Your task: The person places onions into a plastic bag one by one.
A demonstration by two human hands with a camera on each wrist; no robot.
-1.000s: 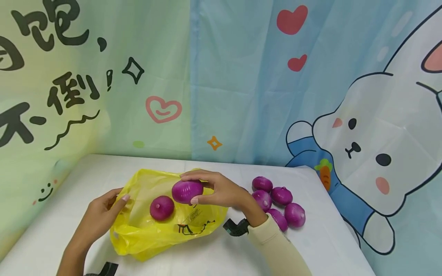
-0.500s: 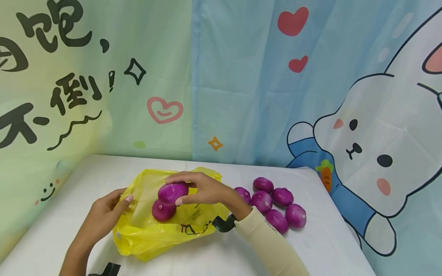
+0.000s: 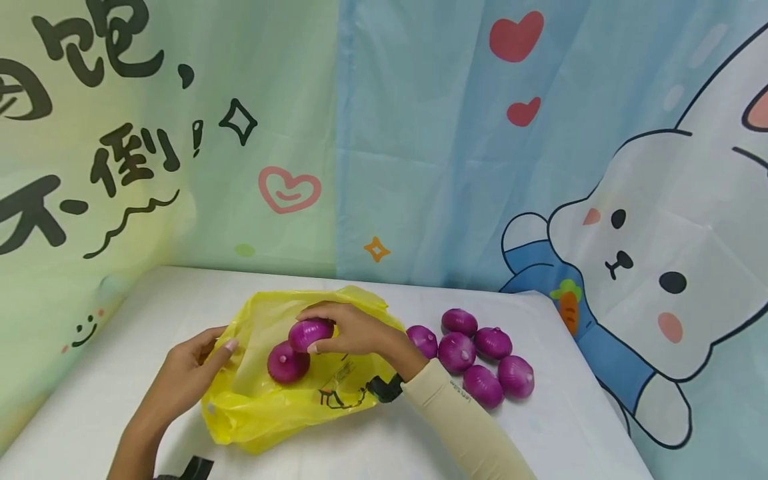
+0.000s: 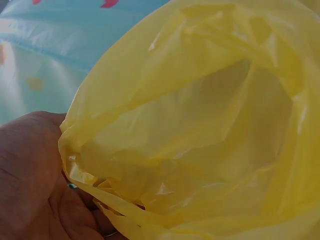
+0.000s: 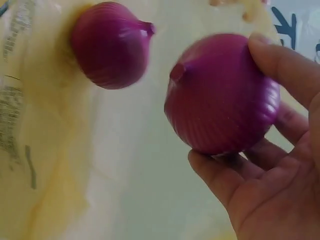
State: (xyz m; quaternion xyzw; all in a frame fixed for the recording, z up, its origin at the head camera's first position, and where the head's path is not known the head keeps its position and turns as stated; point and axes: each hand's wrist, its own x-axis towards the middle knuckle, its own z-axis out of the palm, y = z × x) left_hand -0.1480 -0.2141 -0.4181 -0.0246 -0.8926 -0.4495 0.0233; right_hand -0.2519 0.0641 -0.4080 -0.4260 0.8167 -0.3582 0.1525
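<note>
Held onion [image 5: 222, 95]: in the air over the yellow bag; round, glossy. Probably firm, modest in weight, a bit slick on its skin; should bruise rather than break.
Right grip [image 3: 354, 331]: clamped on held onion, thumb one side, fingers the other. Best hold looks to be round the widest part, clear of the stubby tip.
Second onion [image 3: 288, 363]: rests on yellow film, overlapped by held onion from the head; right wrist view shows the two apart. In the mouth or on top of the film, cannot tell.
Bag [image 3: 258, 420]: thin, limp, creased; likely near weightless, apt to slide or fold unless its rim is held.
Left grip [image 3: 185, 372]: clamped on the bag's rim, left side.
Bag edges: far rim lifted; right edge just beside the nearest of six loose onions [image 3: 457, 352], the tight side for moving.
Loose onions: bunched; round, could roll if knocked.
Tabletop [image 3: 324, 460]: white surface shows in front of the bag and right of the bunch.
Backdrop [image 3: 390, 180]: hangs along the far edge, limiting reach there.
</note>
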